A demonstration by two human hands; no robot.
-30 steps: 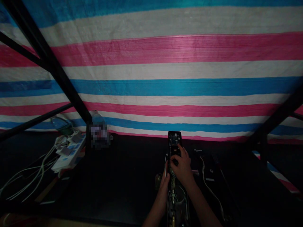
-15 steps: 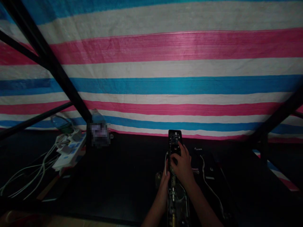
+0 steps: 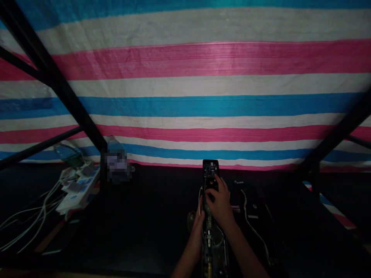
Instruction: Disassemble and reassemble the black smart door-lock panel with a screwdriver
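Striped sheeting [image 3: 203, 106] backs a black table [image 3: 145, 224]; the right hand [image 3: 219, 200] curls thumb and forefinger nearly together, any pinched part indiscernible, over a long device [image 3: 209, 224] right of centre, its left side gripped by the half-closed left hand [image 3: 199, 220]; its internals lie exposed, what remains unclear; far left, a power strip [image 3: 79, 193] bears unreadable markings

V. dim o/all; soft glare on striped sheet [image 3: 220, 58]; tabletop [image 3: 145, 216] nr-black; pixelated patch [image 3: 117, 166] L.
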